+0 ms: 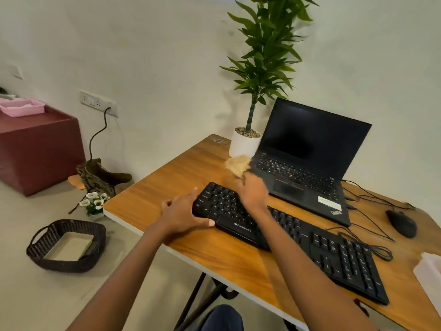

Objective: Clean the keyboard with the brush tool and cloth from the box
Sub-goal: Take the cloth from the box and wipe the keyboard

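From where I stand, the black keyboard [334, 254] lies slantwise on the wooden table [181, 173], running from the middle of the frame down to the lower right, just in front of the open laptop [305, 149]. The person's left hand [181, 213] holds its left end, thumb on the near edge and forefinger stretched along the far corner, the other fingers curled beside it. The right hand [253, 192] hangs over the upper-left keys. It is blurred, but its fingers are plainly bunched on a beige cloth [238, 164], which sticks out past the fingertips towards the white plant pot [243, 144].

The cloth looks light, soft and floppy, so I think a wad gathered in the fingertips will press into the key rows better than a loose corner. The keyboard seems stiff and light enough to skid under wiping, so bracing one end looks sensible (its cable trails towards the mouse [402, 223] and might snag). The keycaps probably want gentle pressure. At the lower right edge a pale box [429, 271] is partly in view. I cannot see the brush tool.
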`<state>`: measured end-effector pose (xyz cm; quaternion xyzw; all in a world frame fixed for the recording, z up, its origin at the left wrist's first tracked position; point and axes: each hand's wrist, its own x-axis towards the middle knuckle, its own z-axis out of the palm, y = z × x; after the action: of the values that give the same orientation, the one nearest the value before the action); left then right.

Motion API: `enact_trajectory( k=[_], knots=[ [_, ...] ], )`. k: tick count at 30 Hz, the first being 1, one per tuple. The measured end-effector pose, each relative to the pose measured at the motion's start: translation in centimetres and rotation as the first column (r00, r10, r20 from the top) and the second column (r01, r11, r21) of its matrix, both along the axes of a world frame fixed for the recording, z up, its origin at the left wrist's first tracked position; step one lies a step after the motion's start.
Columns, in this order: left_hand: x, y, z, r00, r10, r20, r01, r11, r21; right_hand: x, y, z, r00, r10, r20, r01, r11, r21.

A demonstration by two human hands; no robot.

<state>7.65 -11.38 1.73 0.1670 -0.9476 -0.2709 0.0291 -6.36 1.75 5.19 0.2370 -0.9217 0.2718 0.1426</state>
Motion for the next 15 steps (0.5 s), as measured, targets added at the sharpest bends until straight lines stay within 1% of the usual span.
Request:
enact_trajectory(
  k=[1,2,3,5,7,9,11,13,15],
  knots=[
    [-0.1,0.4,-0.4,0.999,0.02,-0.04,-0.021,0.999,-0.039,0.5,-1.0,-0.9,0.997,0.058,-0.049,-0.051,0.989,0.139],
    [-0.2,0.7,-0.7,0.995,0.04,-0.086,-0.046,0.996,-0.07,1.1,-1.7,-1.7,0.99,0.114,-0.078,-0.093,0.969,0.228],
    [-0.2,0.9,-0.8,0.991,0.058,-0.123,-0.07,0.994,-0.089,1.8,-2.2,-2.2,0.981,0.168,-0.094,-0.137,0.952,0.275],
    [-0.2,1.0,-1.0,0.983,0.074,-0.166,-0.093,0.99,-0.11,3.0,-2.2,-2.5,0.959,0.27,-0.083,-0.237,0.929,0.283],
    [-0.2,0.8,-1.0,0.978,0.07,-0.195,-0.092,0.99,-0.106,3.6,-1.2,-2.4,0.926,0.378,-0.007,-0.363,0.895,0.259],
    [-0.1,0.6,-1.2,0.969,0.062,-0.237,-0.082,0.994,-0.074,4.1,0.7,-2.0,0.862,0.499,0.09,-0.505,0.834,0.223],
    [-0.2,0.3,-1.6,0.962,0.049,-0.27,-0.061,0.997,-0.037,5.0,3.3,-1.5,0.793,0.583,0.176,-0.608,0.774,0.176],
    [-0.3,0.2,-1.7,0.968,0.049,-0.246,-0.066,0.996,-0.064,5.7,6.2,-0.9,0.755,0.608,0.247,-0.652,0.737,0.18],
    [-0.4,0.3,-1.7,0.974,0.071,-0.215,-0.089,0.993,-0.073,6.0,9.4,-0.4,0.756,0.588,0.288,-0.652,0.718,0.245]
  ],
)
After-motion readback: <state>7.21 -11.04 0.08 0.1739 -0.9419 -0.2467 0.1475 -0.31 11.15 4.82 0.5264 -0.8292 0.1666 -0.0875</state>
